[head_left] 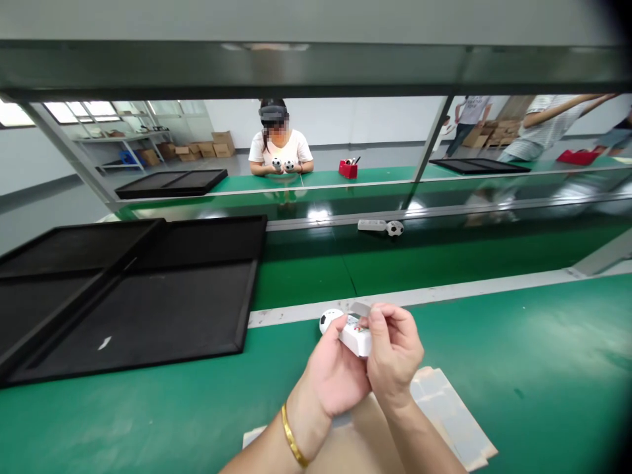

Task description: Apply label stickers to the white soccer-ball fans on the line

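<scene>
My left hand (336,372), with a gold bangle on its wrist, is closed around a small white device (356,337) that has a football-patterned ball (328,320) at its far end. My right hand (395,349) pinches a small grey sticker or tab (360,308) at the top of the device. Both hands hover just above the green table, over beige backing sheets (444,411) that lie near the front edge.
Black trays (148,289) lie to the left. On the green conveyor belt beyond rests another white device with a football ball (382,227). Across the line a person in a white shirt (280,148) holds two similar balls, near a red box (348,169). Other people stand at the far right.
</scene>
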{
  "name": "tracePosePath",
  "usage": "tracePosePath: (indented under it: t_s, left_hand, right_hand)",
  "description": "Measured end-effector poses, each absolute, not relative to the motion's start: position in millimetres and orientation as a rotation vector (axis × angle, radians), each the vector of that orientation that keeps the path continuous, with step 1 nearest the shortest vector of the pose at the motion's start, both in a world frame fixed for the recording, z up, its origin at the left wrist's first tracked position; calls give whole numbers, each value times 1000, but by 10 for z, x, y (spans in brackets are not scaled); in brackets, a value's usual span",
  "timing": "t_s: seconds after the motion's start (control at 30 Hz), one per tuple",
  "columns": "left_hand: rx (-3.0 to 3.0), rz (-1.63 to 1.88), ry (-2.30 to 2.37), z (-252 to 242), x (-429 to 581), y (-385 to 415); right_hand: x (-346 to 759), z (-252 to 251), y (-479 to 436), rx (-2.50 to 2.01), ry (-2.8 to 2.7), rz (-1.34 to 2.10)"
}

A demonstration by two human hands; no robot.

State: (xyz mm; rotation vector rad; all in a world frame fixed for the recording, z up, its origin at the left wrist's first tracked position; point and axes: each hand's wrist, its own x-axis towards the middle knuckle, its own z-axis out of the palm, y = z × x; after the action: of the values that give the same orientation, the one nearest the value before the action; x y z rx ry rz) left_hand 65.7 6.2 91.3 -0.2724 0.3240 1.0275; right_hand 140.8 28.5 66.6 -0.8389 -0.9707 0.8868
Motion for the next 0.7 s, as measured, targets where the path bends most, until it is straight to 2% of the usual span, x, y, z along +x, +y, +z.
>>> tracePosePath:
  t_s: [0.17, 0.27, 0.4, 0.7]
  left_hand:
    - [129, 938, 505, 825, 599, -87]
    - [722, 906, 951, 791, 394, -244]
    - [1473, 1112, 1550, 834, 199, -307]
    - [1717, 1237, 1232, 897, 349, -35]
  right_hand:
    - [1404, 791, 363, -814, -1070, 832]
    - [1391, 825, 385, -836, -1076, 818]
    - [1326, 800, 365, -832, -1088, 856]
    - [1706, 963, 309, -953, -1117, 920]
